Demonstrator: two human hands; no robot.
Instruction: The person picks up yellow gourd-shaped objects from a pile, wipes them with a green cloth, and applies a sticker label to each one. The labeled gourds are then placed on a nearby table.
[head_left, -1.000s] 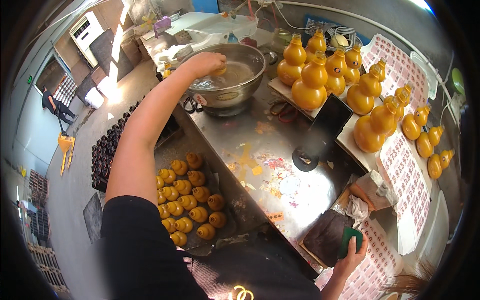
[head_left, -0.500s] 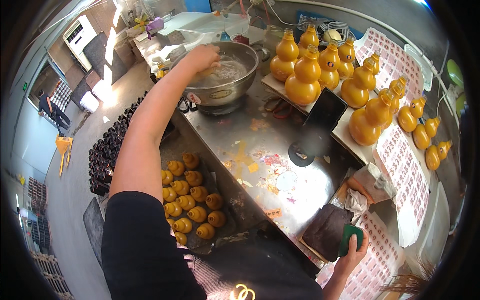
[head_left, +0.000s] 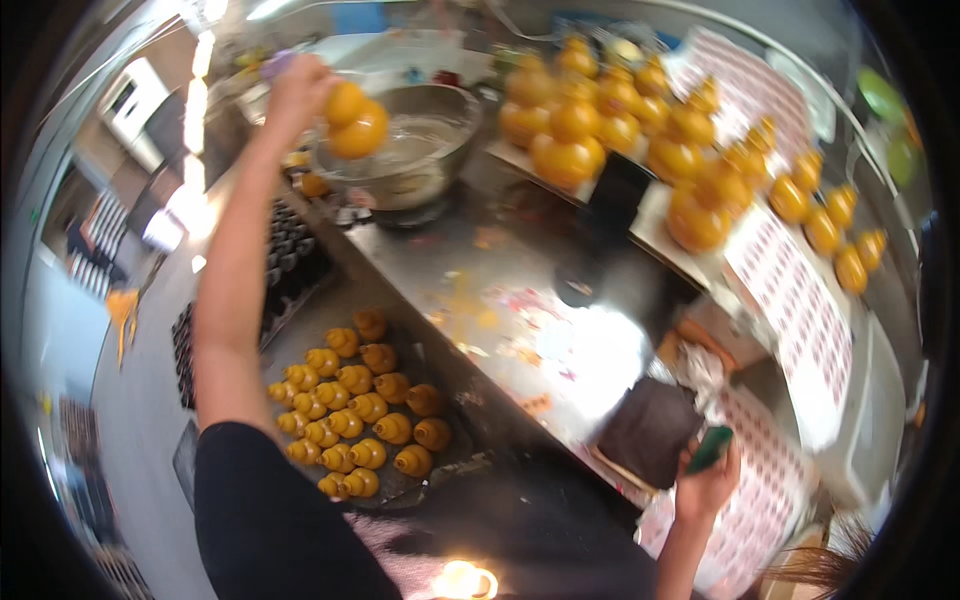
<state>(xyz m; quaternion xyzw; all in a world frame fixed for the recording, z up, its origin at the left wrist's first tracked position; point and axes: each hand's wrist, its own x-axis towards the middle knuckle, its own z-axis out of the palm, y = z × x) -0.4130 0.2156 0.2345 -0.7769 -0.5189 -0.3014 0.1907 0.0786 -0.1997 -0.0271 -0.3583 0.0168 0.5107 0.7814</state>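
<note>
Clasping gourd bottle [head_left: 357, 127]: left fingers [head_left: 316, 80]

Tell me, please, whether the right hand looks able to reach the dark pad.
Probably yes: the right hand is close beside the dark pad, and nothing seems to block the way except perhaps the green piece it holds.

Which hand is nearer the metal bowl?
Left hand, just left of the metal bowl, holding a yellow bottle. The right hand is far to its lower right in view, holding a green pad.

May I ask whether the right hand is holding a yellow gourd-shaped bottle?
No, the right hand holds a flat green piece.
</note>
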